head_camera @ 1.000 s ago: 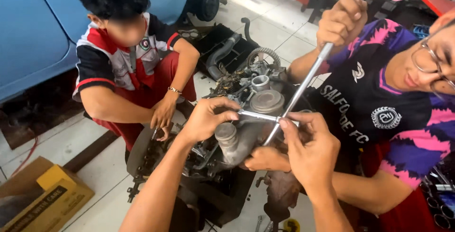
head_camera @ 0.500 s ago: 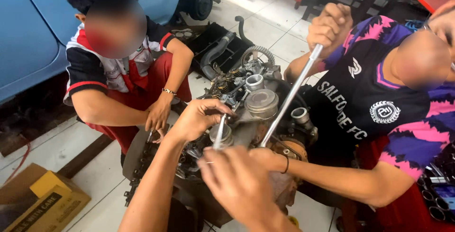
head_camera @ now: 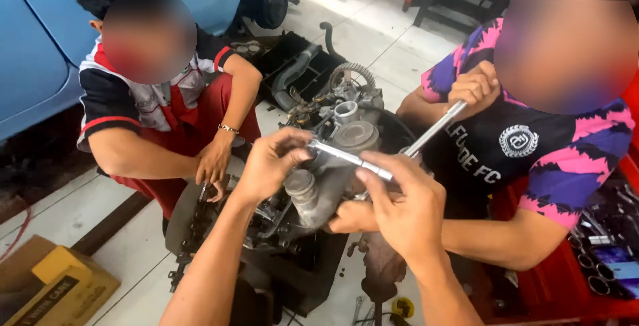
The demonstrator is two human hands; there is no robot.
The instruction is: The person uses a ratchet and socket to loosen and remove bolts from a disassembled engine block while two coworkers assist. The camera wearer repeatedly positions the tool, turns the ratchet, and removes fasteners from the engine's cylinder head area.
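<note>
On the tiled workshop floor point(head_camera: 399, 66) sits an engine point(head_camera: 319, 193). Above it, the left hand point(head_camera: 269, 163) and right hand point(head_camera: 403, 206) pinch a metal bar point(head_camera: 349, 157) at its ends; a co-worker's wrench point(head_camera: 436, 128) crosses at two o'clock.

wrench bar point(head_camera: 349, 158): slim, silver, metal | we are holding it nearly level, tilting down toward 4 o'clock | lying just above the grey engine point(head_camera: 319, 186)

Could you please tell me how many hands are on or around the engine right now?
6. The wearer's left hand and right hand share a metal bar; one co-worker's hand rests left; another's grips a long handle and the engine. One seems hidden.
</note>
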